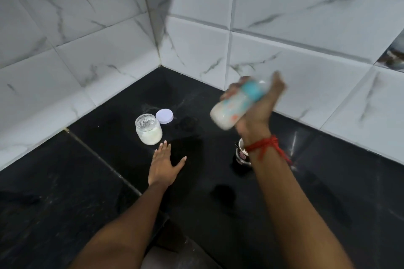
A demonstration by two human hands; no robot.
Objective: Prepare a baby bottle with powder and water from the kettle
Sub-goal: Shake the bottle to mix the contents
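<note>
My right hand (260, 107) is raised above the black counter and grips a baby bottle (231, 109) with a blue collar and white milky liquid inside; the bottle is tilted and motion-blurred. A red thread is tied around that wrist. My left hand (164, 164) lies flat on the counter, fingers spread, holding nothing. Just beyond its fingertips stands an open glass jar of white powder (148, 130), and the jar's pale round lid (164, 116) lies beside it. A metal kettle (241, 155) sits under my right wrist, mostly hidden.
The black stone counter (87, 192) meets white marble-pattern wall tiles (295, 17) in a corner at the back. A seam runs diagonally across the counter on the left. Faint white powder dusts the surface behind the jar.
</note>
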